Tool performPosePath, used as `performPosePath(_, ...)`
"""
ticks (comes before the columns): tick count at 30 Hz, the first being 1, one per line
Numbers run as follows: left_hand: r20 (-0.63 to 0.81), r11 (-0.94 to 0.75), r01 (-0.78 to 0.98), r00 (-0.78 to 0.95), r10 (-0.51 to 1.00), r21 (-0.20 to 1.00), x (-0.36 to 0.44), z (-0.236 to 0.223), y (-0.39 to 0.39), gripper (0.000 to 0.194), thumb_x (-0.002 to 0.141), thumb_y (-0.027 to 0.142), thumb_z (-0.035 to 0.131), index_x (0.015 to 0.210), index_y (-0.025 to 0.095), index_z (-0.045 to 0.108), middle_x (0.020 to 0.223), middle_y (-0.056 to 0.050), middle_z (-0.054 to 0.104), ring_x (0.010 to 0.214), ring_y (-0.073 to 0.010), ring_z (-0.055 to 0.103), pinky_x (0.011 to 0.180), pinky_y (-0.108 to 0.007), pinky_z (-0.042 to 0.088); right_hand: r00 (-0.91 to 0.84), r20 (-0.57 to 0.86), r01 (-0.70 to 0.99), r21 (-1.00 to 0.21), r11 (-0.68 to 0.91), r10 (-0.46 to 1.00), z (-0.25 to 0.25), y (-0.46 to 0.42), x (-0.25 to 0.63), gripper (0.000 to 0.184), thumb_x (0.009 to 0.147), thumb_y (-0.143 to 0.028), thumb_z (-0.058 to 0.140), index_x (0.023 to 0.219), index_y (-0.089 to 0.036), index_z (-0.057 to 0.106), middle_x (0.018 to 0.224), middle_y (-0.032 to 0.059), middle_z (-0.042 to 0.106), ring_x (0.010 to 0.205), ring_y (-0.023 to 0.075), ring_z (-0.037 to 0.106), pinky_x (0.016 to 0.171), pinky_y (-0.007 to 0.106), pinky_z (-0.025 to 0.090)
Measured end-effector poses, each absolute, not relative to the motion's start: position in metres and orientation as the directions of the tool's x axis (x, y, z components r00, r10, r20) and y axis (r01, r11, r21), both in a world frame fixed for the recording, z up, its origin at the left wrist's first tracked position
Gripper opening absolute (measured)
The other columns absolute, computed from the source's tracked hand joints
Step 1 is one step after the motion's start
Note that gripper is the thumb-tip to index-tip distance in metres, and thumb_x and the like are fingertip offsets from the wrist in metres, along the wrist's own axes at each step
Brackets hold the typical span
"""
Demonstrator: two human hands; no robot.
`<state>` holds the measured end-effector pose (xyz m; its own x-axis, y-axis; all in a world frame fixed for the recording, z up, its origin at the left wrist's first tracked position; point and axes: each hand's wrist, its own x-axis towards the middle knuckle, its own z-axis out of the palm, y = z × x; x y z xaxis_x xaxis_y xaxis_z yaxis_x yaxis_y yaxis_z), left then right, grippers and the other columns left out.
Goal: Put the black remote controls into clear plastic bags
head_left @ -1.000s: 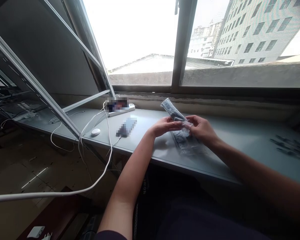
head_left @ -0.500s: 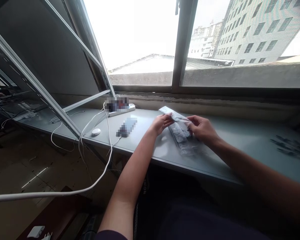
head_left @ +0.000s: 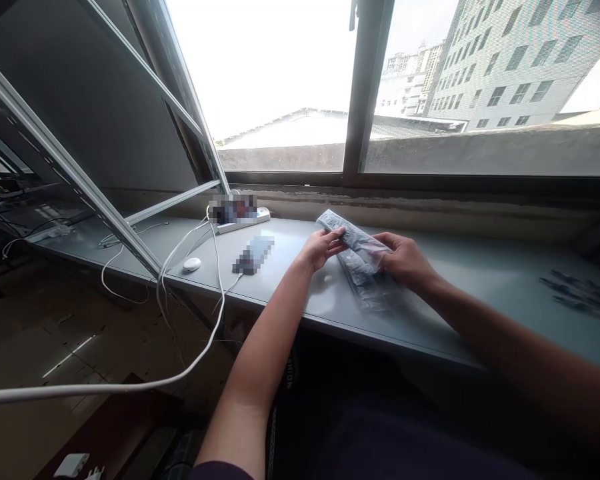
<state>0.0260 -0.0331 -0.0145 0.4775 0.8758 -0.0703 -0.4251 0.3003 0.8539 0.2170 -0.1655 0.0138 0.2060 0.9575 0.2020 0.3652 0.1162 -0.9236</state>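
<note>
Between my hands, a little above the table (head_left: pixel 300 233), is a long clear plastic bag (head_left: pixel 357 235) with something greyish inside that I cannot make out. My left hand (head_left: pixel 321 248) is closed on its left side, the thumb lying on top. Closed on its right end is my right hand (head_left: pixel 403 259), fingers and thumb pinching the film. Under it lies another crinkled clear plastic bag (head_left: pixel 364 280), slanting toward the table's front edge; its contents are blurred.
Several dark thin items (head_left: pixel 580 293) lie at the table's right. To the left are a pixelated device (head_left: pixel 254 255) with a cable, a round white puck (head_left: pixel 191 265), a power strip (head_left: pixel 264 215) and loose white cables (head_left: pixel 220 267). A metal frame (head_left: pixel 75 167) slants across the left.
The held bag has tilted slightly, so its bright glare has gone and its greyish inside shows more. My hands have barely moved.
</note>
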Motion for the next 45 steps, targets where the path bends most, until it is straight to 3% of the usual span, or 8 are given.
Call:
performPosePath(8,-0.029,0.275,-0.414,0.51,0.86,0.868,0.026,-0.011,-0.038,0.02,0.095,0.018,0.093,0.107,0.012,0.078,0.108,-0.012,0.085,0.092,-0.019,0.084,0.122,-0.049,0.062,0.208,0.191,0.384,-0.918,0.099,0.959,0.013,-0.167,0.218,0.038,0.087,-0.044,0.09,0.113,-0.017,0.086,0.072,0.0025,0.074,0.058,0.0166,0.059,0.052,0.028,0.047)
performPosePath(14,-0.091,0.222,-0.524,0.264,0.96,0.822,0.025,-0.01,-0.03,0.015,0.099,0.019,0.089,0.105,0.014,0.076,0.097,-0.006,0.082,0.079,-0.0143,0.08,0.111,-0.042,0.067,0.189,0.251,0.343,-0.923,0.176,0.949,0.008,-0.16,0.22,0.049,0.09,-0.064,0.093,0.105,-0.018,0.082,0.086,0.0095,0.082,0.066,0.0176,0.066,0.055,0.028,0.054)
performPosePath(20,-0.099,0.135,-0.589,0.093,0.991,0.797,0.019,-0.01,-0.025,0.016,0.1,0.022,0.088,0.106,0.017,0.074,0.097,-0.004,0.081,0.084,-0.0134,0.078,0.1,-0.032,0.068,0.223,0.276,0.311,-0.929,0.201,0.935,0.006,-0.158,0.223,0.047,0.095,-0.061,0.09,0.111,-0.017,0.083,0.091,0.0105,0.082,0.072,0.019,0.07,0.056,0.028,0.057)
performPosePath(25,-0.066,0.186,-0.488,0.253,0.965,0.853,0.022,-0.009,-0.03,0.022,0.098,0.027,0.09,0.112,0.017,0.076,0.102,-0.007,0.083,0.088,-0.0162,0.08,0.104,-0.036,0.066,0.281,0.293,0.213,-0.947,0.238,0.914,0.004,-0.151,0.226,0.045,0.101,-0.065,0.081,0.114,-0.022,0.079,0.106,0.0109,0.082,0.096,0.0259,0.078,0.07,0.033,0.069)
performPosePath(30,-0.002,0.173,-0.334,0.455,0.891,0.926,0.024,-0.007,-0.04,0.036,0.09,0.033,0.098,0.116,0.018,0.079,0.108,-0.009,0.084,0.092,-0.0186,0.081,0.105,-0.036,0.063,0.215,0.042,-0.018,-0.999,0.047,0.976,0.004,-0.147,0.226,0.06,0.109,-0.076,0.059,0.124,-0.021,0.077,0.109,0.0164,0.086,0.094,0.0315,0.084,0.067,0.038,0.069)
performPosePath(34,0.054,0.121,-0.302,0.512,0.857,0.946,0.022,-0.007,-0.044,0.046,0.084,0.039,0.102,0.118,0.018,0.08,0.114,-0.01,0.085,0.092,-0.0182,0.08,0.102,-0.035,0.062,0.095,0.012,-0.034,-0.999,0.015,0.995,0.009,-0.155,0.219,0.053,0.103,-0.063,0.081,0.133,-0.019,0.078,0.11,0.0143,0.089,0.091,0.0304,0.086,0.072,0.037,0.07)
performPosePath(37,0.075,0.11,-0.299,0.544,0.836,0.948,0.021,-0.007,-0.044,0.05,0.082,0.041,0.103,0.12,0.018,0.08,0.116,-0.012,0.085,0.094,-0.0186,0.08,0.1,-0.035,0.061,0.06,0.025,0.064,-0.998,0.021,0.998,0.011,-0.161,0.216,0.065,0.093,-0.049,0.098,0.146,-0.02,0.075,0.103,0.0114,0.09,0.085,0.0284,0.086,0.07,0.035,0.07)
performPosePath(45,0.034,0.138,-0.285,0.524,0.851,0.949,0.022,-0.009,-0.041,0.044,0.087,0.043,0.099,0.117,0.017,0.08,0.113,-0.012,0.085,0.094,-0.0191,0.08,0.099,-0.033,0.06,0.013,0.115,0.13,-0.985,0.112,0.993,0.012,-0.164,0.216,0.095,0.083,-0.056,0.105,0.161,-0.019,0.066,0.096,0.0105,0.09,0.082,0.0282,0.085,0.068,0.037,0.07)
